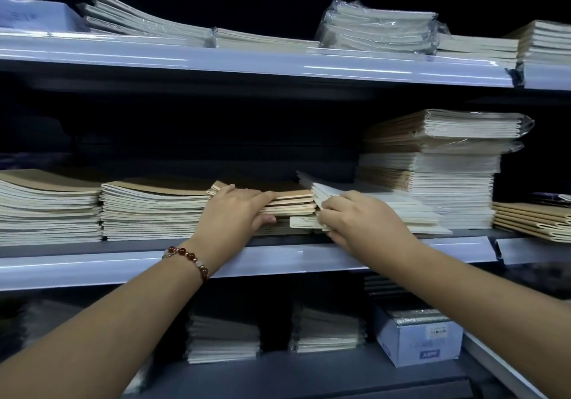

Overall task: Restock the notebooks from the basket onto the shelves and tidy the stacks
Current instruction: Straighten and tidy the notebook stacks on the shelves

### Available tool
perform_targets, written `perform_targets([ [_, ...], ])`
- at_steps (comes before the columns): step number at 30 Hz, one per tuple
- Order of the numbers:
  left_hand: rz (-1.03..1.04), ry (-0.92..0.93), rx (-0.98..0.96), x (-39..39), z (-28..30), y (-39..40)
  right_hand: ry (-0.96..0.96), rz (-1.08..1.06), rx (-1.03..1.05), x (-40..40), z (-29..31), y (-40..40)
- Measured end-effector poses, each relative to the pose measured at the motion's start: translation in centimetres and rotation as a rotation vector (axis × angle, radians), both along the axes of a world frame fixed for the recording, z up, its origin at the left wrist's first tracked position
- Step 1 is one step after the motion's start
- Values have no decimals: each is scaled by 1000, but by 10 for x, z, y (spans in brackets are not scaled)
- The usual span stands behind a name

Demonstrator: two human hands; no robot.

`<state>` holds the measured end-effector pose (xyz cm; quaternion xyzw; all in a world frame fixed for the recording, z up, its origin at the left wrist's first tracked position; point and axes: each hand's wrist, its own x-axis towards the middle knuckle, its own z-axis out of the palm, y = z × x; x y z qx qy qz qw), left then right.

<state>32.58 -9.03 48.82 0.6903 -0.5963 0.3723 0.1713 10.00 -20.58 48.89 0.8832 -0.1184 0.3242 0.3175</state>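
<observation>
Both hands grip mid-shelf notebook stack (L w/ bracelet).

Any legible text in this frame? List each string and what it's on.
"A5"-like blue logo patch, front of the white box on the bottom shelf: blurred, reading unsure.
Faint grey print above that patch: too blurred to read.
Small sticker near the box's top right: too small to read.
Faint marks on the white package at the top shelf's left end: unreadable.
Notebook covers and shelf-edge strips: no text visible.

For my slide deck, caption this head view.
Left hand grips a brown notebook stack; right hand squares the white stack beside it.
</observation>
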Motion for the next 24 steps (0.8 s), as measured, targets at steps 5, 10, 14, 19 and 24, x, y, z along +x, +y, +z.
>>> perform_targets([
  [5,72,23,-33,7,3,-8,7,-45,-73,-14,2,4],
  [10,74,58,-69,12,1,-14,-20,-142,16,2,2,22],
  [14,15,100,-48,10,-2,-11,53,-232,172,12,8,37],
  [19,146,131,-209,23,-4,23,-7,-195,437,2,17,53],
  [24,277,310,-171,36,4,39,-50,-93,414,35,47,52],
])
